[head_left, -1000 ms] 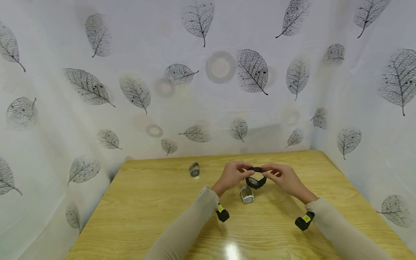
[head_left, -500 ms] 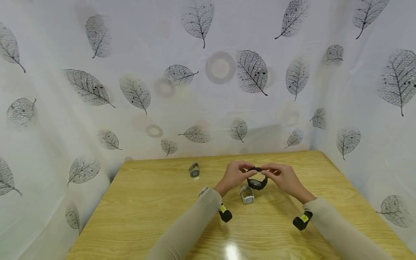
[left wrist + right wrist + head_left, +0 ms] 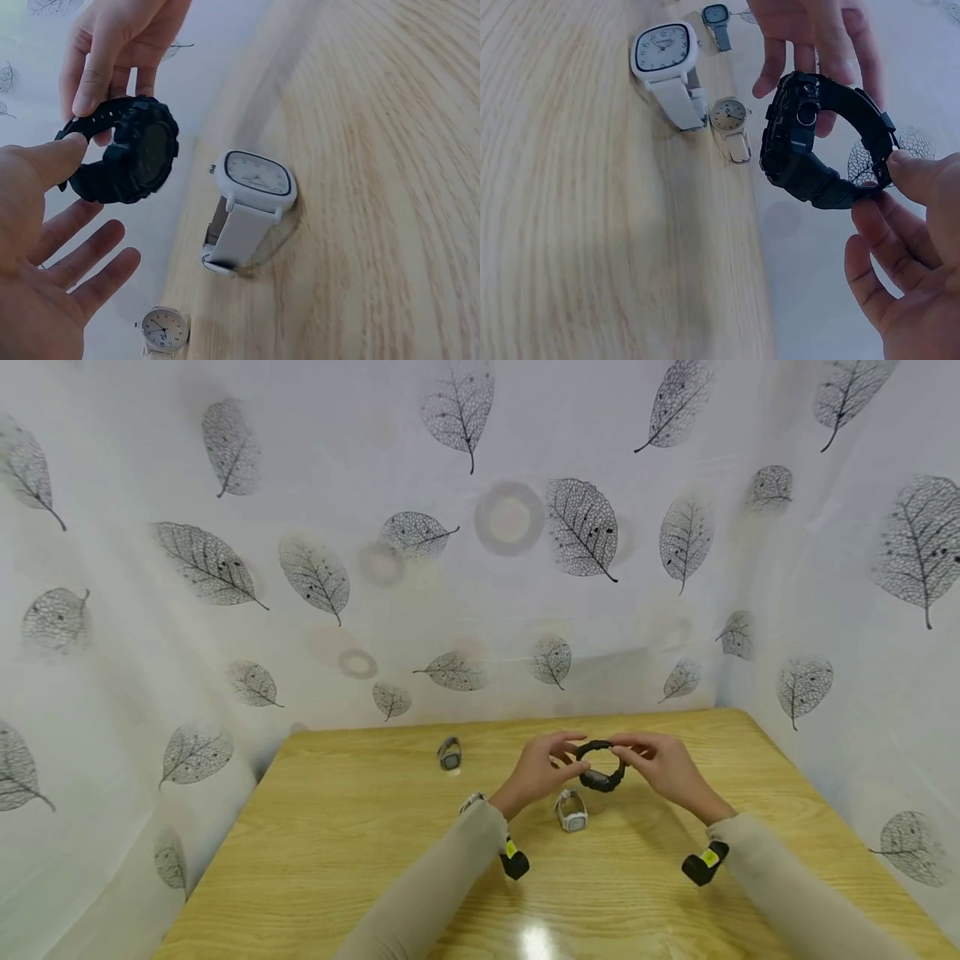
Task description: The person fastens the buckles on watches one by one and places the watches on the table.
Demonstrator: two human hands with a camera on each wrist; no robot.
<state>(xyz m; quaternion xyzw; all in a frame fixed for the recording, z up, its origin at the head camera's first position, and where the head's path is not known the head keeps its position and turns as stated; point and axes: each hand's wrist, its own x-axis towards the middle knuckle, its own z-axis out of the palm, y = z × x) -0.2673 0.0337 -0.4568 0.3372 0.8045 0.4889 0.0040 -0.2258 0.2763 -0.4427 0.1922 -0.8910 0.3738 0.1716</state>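
A black wristwatch (image 3: 602, 782) with its strap closed into a loop hangs above the table between the two hands. My right hand (image 3: 664, 770) pinches the strap between thumb and forefinger. At the loop's other side, my left hand (image 3: 536, 772) touches the strap with its thumb (image 3: 73, 150), the other fingers spread and loosely straight. The black dial faces the table side in the left wrist view. Just below the hands a white wristwatch (image 3: 573, 812) with a squarish case stands on its side on the table.
A small round white wristwatch (image 3: 728, 115) sits partly behind the left wrist in the head view. Farther back lies a grey wristwatch (image 3: 450, 753). The wooden table (image 3: 337, 843) is backed by a leaf-patterned curtain (image 3: 510, 610).
The black watch has risen slightly and shifted right. Both hands worked close together on the strap before; now the left fingers have spread and drawn back from it, while the right keeps its pinch.
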